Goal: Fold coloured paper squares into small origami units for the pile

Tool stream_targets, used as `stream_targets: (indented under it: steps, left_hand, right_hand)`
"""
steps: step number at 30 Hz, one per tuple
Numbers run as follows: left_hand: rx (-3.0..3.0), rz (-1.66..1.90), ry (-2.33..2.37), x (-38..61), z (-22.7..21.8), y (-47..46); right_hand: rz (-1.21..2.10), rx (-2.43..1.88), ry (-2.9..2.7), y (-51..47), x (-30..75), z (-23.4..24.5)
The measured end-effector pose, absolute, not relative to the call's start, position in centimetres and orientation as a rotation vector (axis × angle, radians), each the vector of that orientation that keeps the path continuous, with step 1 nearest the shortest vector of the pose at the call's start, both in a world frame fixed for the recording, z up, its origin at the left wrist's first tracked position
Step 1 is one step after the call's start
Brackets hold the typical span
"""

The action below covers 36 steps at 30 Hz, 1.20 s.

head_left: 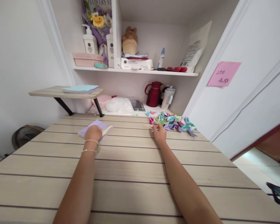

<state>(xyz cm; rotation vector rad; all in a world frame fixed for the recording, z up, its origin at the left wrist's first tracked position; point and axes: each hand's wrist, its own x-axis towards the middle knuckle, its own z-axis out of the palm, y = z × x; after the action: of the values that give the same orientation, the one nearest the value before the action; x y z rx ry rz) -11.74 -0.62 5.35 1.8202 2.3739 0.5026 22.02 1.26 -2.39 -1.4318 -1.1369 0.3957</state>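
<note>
My left hand [93,133] is curled closed on a stack of lilac paper [83,130] lying on the slatted wooden table. Its fingertips are hidden beneath the hand, and a pale yellow sheet [107,130] shows at the stack's right side. My right hand [160,133] is at the left front edge of a pile of small folded paper pieces [175,120] in blue, green, purple and pink. Its thumb and forefinger are slightly apart, just short of a magenta folded piece [151,120]. Nothing shows between these fingers.
A small raised shelf [44,91] on black legs carries blue paper [81,88] at the left. Behind the table stand a dark red jug [154,95], a pale tumbler [168,98] and a white plastic bag [119,105]. A loaded white shelf [140,72] runs above.
</note>
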Motion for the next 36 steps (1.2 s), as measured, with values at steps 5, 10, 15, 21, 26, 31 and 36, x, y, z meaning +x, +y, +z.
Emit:
stream_targets:
  steps: [5,10,15,21,26,31,36]
  left_hand:
    - [2.33,0.885,2.19,-8.4,6.7,-1.7]
    - [2.955,0.956,1.303,-3.7,5.7,-2.5]
    - [2.77,1.211,1.155,-2.0,2.2,-2.1]
    - [2.033,1.323,1.277,-2.3,0.2,-0.6]
    - [1.588,1.164,1.129,-2.6,0.4,-0.5]
    - [1.457,1.178,0.995,-2.6,0.4,-0.4]
    - [1.381,1.278,1.036,-2.7,-0.1,0.1]
  right_hand:
    - [0.95,-1.031,-1.349,0.1,19.4,-0.5]
    - [1.226,-0.842,-1.537,-0.5,17.4,0.1]
    - [1.068,-0.944,-1.518,-0.2,18.0,-0.8]
    - [0.991,-1.007,-1.33,0.3,18.4,-1.0]
    - [0.995,-0.986,-1.336,0.2,18.3,-0.8]
    - [1.052,-0.973,-1.352,0.2,18.3,-0.7]
    - [1.029,-1.034,-1.336,0.3,18.3,-1.0]
